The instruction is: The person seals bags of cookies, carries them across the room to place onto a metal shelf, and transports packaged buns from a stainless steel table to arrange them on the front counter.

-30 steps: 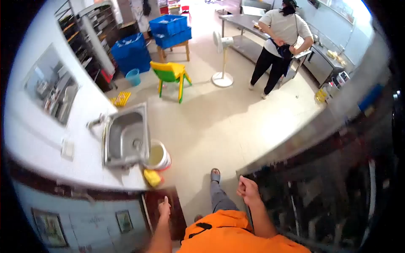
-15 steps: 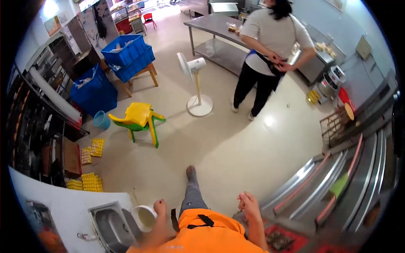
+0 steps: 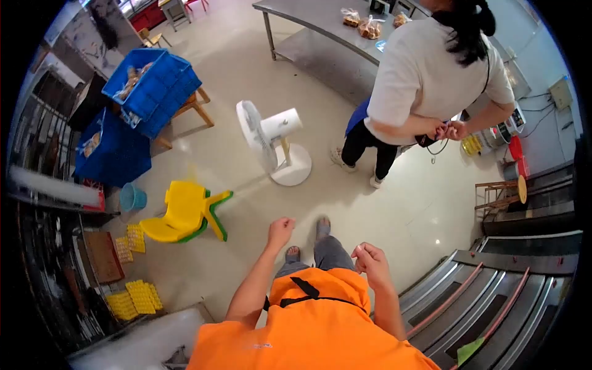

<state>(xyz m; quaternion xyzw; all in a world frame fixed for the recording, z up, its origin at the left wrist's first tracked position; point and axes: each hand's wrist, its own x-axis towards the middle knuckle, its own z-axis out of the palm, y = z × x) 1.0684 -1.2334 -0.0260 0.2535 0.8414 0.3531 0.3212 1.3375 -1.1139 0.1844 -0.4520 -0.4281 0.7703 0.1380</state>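
Note:
My left hand (image 3: 282,233) hangs in front of my orange apron (image 3: 308,320), its fingers curled into a loose fist with nothing showing in it. On the other side, my right hand (image 3: 371,260) is also curled, thumb over the fingers, and no object shows in it. Neither hand touches anything. Beyond them stands a white floor fan (image 3: 271,139). A stacked yellow chair (image 3: 185,213) with green legs beneath it is to the left of my left hand.
A person (image 3: 425,92) ahead holds both hands behind the waist. A steel table (image 3: 314,21) bears bagged food. Blue crates (image 3: 157,89) stand at left, near a blue basket (image 3: 132,197) and yellow egg trays (image 3: 142,296). Metal equipment (image 3: 481,302) lines the right.
I have stepped forward, closer to the fan and the person; the sink has slid nearly out of view. Both my hands stay curled; my left has swung forward.

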